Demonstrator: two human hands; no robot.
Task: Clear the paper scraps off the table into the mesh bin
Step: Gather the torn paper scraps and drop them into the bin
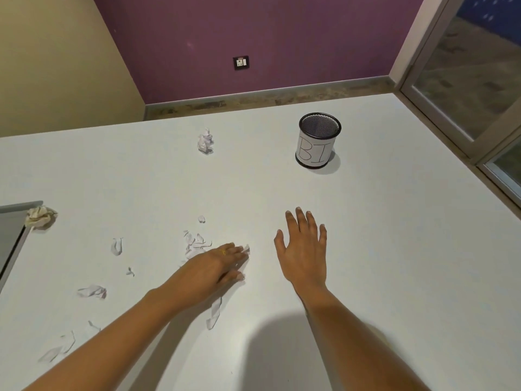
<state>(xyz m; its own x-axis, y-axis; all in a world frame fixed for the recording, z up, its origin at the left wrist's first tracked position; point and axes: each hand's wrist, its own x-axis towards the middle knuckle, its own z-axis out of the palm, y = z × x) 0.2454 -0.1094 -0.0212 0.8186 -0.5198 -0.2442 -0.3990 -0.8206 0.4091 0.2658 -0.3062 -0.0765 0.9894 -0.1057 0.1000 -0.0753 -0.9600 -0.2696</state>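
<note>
The black mesh bin (pixel 319 140), wrapped in white paper with letters on it, stands upright at the far right of the white table (pixel 394 235). My left hand (pixel 220 263) lies flat on the table with straight fingers over small paper scraps (pixel 196 244); one scrap peeks out at its fingertips. My right hand (pixel 303 249) hovers open, fingers spread, a hand's width to the right, holding nothing. A crumpled white ball (pixel 205 141) lies far centre. A beige crumpled ball (pixel 41 217) lies at the left. More torn scraps (pixel 93 292) are scattered near left.
A grey flat object (pixel 11 235) lies at the table's left edge. A window frame (pixel 451 108) runs along the right side. A strip of paper (pixel 214 311) lies under my left wrist. A purple wall with a socket is behind the table.
</note>
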